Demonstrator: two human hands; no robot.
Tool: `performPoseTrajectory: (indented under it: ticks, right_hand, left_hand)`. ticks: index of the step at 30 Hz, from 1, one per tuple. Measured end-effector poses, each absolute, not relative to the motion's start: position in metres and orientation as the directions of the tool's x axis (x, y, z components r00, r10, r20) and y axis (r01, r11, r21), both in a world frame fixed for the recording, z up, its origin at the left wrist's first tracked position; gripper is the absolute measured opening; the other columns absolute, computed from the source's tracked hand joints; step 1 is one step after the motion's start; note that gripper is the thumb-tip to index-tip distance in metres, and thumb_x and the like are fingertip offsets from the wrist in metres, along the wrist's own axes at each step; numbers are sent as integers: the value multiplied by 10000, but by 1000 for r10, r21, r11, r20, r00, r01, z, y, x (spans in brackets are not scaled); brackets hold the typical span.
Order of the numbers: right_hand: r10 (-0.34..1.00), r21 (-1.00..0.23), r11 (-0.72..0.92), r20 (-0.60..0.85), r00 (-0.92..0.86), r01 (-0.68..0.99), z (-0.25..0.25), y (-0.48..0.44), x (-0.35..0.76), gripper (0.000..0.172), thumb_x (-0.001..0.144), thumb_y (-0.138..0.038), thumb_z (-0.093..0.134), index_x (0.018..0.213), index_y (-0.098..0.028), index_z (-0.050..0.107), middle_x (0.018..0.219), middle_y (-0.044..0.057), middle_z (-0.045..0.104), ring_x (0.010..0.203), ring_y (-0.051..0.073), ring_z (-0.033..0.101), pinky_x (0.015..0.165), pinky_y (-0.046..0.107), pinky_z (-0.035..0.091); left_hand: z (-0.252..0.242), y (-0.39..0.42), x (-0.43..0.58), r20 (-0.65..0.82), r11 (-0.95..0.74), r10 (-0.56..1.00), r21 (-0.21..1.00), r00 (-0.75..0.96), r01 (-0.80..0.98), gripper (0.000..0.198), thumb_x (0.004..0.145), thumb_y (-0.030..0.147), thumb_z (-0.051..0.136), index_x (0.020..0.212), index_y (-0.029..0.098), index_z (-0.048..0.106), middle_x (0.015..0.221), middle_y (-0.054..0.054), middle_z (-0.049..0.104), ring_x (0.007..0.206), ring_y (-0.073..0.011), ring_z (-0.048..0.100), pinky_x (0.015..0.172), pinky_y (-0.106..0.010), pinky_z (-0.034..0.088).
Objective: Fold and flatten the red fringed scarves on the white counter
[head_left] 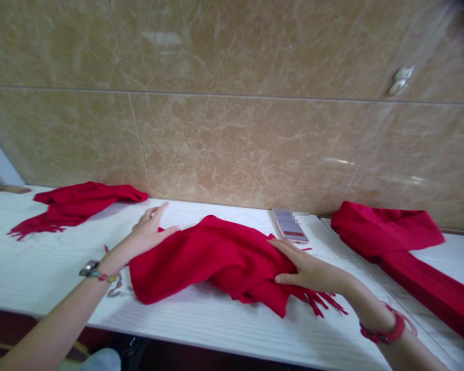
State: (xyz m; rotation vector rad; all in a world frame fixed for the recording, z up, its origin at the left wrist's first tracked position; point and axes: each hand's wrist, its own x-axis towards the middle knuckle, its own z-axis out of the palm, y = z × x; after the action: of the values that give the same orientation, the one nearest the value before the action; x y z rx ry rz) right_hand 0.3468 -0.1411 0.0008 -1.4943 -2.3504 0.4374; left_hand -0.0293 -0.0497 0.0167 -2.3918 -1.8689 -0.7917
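Note:
A red fringed scarf (pixel 212 257) lies bunched on the white table in front of me, its tassels showing at the right end. My left hand (pixel 150 232) is at the scarf's left end, fingers stretched out and thumb apart, by its upper edge. On the right end rests my right hand (pixel 303 268), its fingers extended over the cloth and the thumb spread away. Neither hand is closed round the fabric. Part of the scarf under the right hand is hidden.
Another red fringed scarf (pixel 85 201) lies crumpled at the back left. A long red scarf (pixel 386 237) stretches along the right side. A phone (pixel 290 225) lies near the tiled wall (pixel 232 144), behind the white table (pixel 170 319). A small white hook (pixel 400 81) is on the wall.

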Motion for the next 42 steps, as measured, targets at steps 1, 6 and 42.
performPoseTrajectory:
  ticks: [1, 6, 42]
  right_hand:
    - [906, -429, 413, 105, -409, 803, 0, -142, 342, 703, 710, -414, 612, 1326, -198, 349, 1338, 121, 405, 1192, 254, 420, 987, 382, 344]
    - [931, -403, 364, 171, -322, 839, -6, -136, 311, 644, 694, -313, 634, 1282, -186, 404, 1217, 136, 509, 1102, 260, 491, 915, 402, 389]
    - [936, -366, 311, 276, -217, 877, -22, -83, 345, 558, 516, 48, 366, 999, -142, 572, 878, 73, 673, 835, 178, 607, 708, 240, 438]
  left_hand:
    - [18, -61, -11, 315, -391, 900, 278, 302, 877, 785, 738, 506, 529, 1368, 161, 213, 1408, -164, 257, 1282, -295, 271, 1006, -409, 299]
    - [5, -103, 66, 53, -678, 722, 247, 689, 692, 939, 639, 492, 646, 1395, 301, 122, 1474, -98, 104, 1321, -357, 111, 1010, -529, 227]
    - [51, -59, -58, 499, -435, 802, 111, 329, 893, 371, 790, 139, 302, 997, 216, 600, 1104, -58, 543, 1091, -249, 448, 965, -394, 333]
